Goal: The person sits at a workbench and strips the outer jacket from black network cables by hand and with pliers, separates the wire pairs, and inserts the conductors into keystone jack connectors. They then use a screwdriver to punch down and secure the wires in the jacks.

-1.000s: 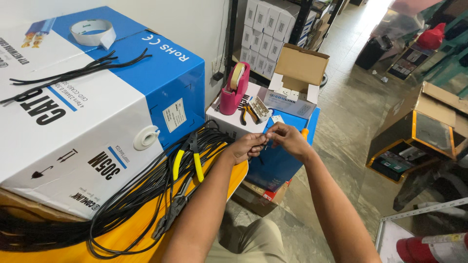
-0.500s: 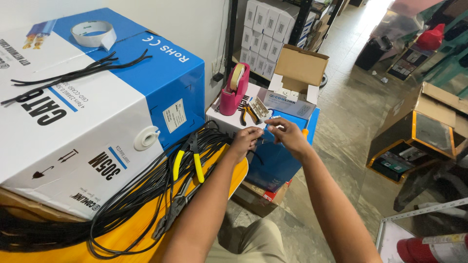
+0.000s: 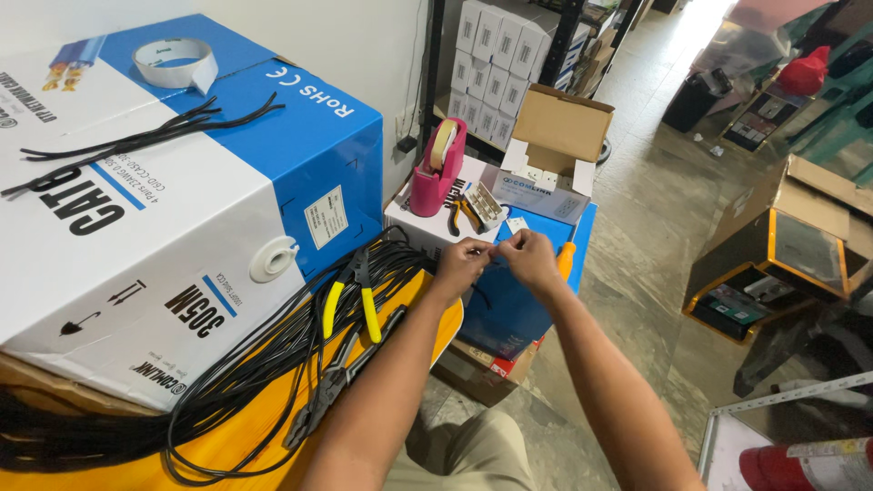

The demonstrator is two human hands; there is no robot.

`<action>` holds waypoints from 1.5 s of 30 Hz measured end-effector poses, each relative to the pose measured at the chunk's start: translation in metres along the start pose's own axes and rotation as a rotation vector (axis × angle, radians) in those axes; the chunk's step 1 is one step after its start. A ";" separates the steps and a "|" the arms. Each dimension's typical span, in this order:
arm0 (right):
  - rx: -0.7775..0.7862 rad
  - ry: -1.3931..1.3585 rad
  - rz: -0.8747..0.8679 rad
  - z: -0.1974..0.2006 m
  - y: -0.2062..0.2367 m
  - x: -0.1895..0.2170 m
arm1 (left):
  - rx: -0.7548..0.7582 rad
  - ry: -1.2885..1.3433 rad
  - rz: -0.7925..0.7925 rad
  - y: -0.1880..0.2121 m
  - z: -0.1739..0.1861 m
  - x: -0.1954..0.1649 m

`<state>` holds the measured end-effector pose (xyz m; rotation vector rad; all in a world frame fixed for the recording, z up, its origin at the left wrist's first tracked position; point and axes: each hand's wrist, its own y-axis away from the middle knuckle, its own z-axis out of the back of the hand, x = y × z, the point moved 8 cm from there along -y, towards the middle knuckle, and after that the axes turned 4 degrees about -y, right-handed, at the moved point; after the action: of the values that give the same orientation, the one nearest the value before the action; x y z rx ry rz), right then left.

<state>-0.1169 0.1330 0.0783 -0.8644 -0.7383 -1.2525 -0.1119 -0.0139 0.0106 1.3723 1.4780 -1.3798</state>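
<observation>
My left hand (image 3: 461, 262) and my right hand (image 3: 528, 255) meet fingertip to fingertip above a blue box (image 3: 509, 309), pinching something small and thin between them; it looks like the end of a black cable (image 3: 479, 294), but the detail is too small to be sure. A bundle of black cables (image 3: 273, 355) lies on the yellow surface (image 3: 245, 427) just left of my left forearm. Yellow-handled pliers (image 3: 350, 305) rest on those cables. A dark crimping tool (image 3: 336, 382) lies beside my left arm.
A large blue-and-white cable carton (image 3: 164, 209) fills the left, with a tape roll (image 3: 173, 62) and black ties (image 3: 136, 141) on top. Ahead are a pink tape dispenser (image 3: 441, 168), small cutters (image 3: 464, 216) and an open cardboard box (image 3: 555, 145). Crates crowd the tiled floor right.
Both hands have lifted slightly and moved farther away from me, staying pinched together. Nothing else has moved.
</observation>
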 end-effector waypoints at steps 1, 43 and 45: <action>-0.035 -0.026 -0.095 -0.001 0.000 -0.009 | -0.072 -0.157 -0.101 0.000 0.002 -0.007; 0.106 0.020 -0.041 -0.008 -0.007 -0.015 | 0.051 0.165 0.204 0.000 -0.001 0.017; 0.004 0.171 0.020 -0.006 -0.008 -0.012 | -0.026 -0.027 0.018 -0.002 -0.001 0.006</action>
<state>-0.1266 0.1328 0.0657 -0.7496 -0.5940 -1.2895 -0.1155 -0.0115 0.0053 1.3424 1.4581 -1.3577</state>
